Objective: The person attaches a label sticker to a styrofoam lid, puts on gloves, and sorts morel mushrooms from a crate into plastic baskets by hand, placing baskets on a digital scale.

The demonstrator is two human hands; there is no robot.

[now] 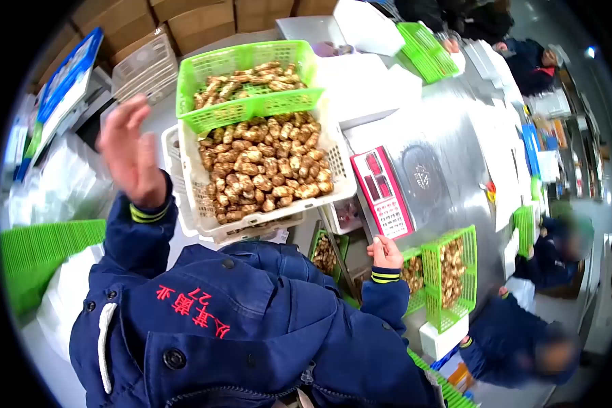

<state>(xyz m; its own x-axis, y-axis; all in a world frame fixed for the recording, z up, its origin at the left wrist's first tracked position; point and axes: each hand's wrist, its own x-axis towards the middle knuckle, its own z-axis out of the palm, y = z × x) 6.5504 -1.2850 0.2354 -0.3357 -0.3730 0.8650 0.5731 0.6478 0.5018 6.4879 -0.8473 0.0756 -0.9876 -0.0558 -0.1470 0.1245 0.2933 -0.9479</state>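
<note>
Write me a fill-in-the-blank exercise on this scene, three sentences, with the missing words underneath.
1. The green basket overlaps the far side of a larger ______ crate full of knobbly brown pieces.
2. The number in red on the wearer's jacket is ______.
3. The hand nearest the keypad panel is the wearer's ______ one.

Missing words: white; 27; right.
</note>
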